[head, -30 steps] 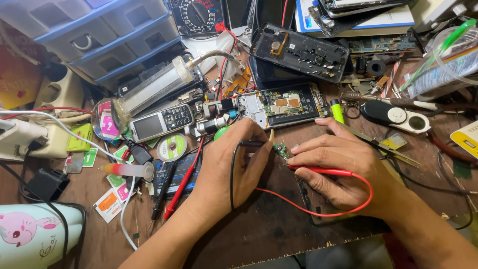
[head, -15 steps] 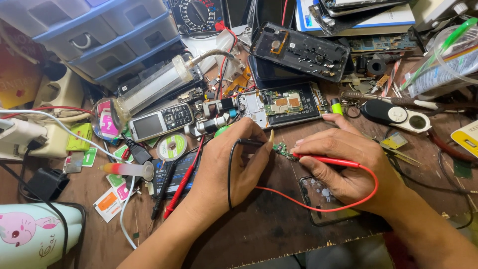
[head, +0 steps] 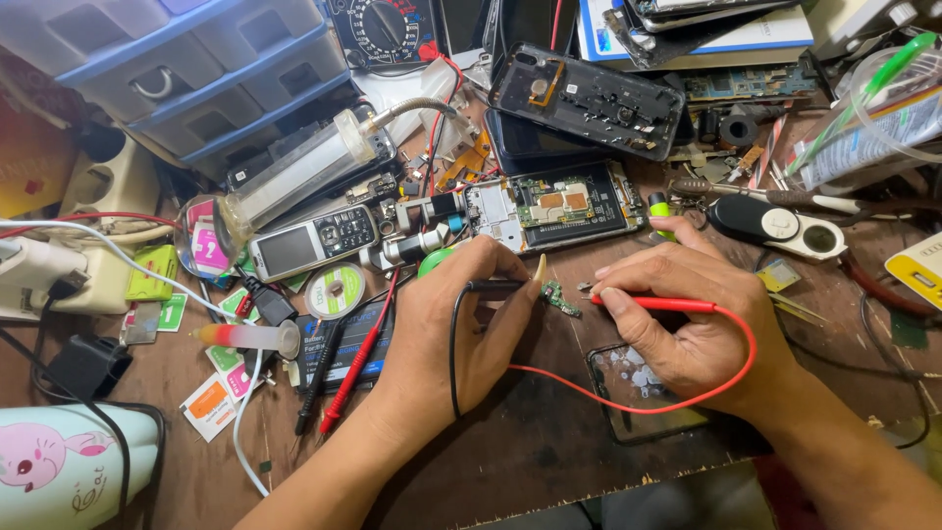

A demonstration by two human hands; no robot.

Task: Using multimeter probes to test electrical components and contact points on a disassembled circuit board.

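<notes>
My left hand (head: pixel 469 314) pinches a black meter probe (head: pixel 498 286) whose tip points right at a tiny green circuit board (head: pixel 560 297) lying on the brown workbench. Coming from the other side, my right hand (head: pixel 687 316) holds a red meter probe (head: pixel 655 304) with its tip at the same small board. The red lead (head: pixel 628 396) loops under my right hand. A dark phone screen (head: pixel 640 393) lies partly beneath my right wrist. The black lead (head: pixel 453 344) runs down along my left palm.
An opened phone with exposed mainboard (head: pixel 554 206) lies just behind the hands. A phone back shell (head: pixel 589 98), a keypad phone (head: pixel 312 241), a solder-wire reel (head: pixel 335 291), a meter dial (head: pixel 378 29), grey-blue drawers (head: pixel 186 79) and a spare red probe (head: pixel 358 365) crowd the bench.
Both hands stay at the small board. My right hand has shifted slightly right and the red probe tip has settled closer to the board; the left hand barely moved.
</notes>
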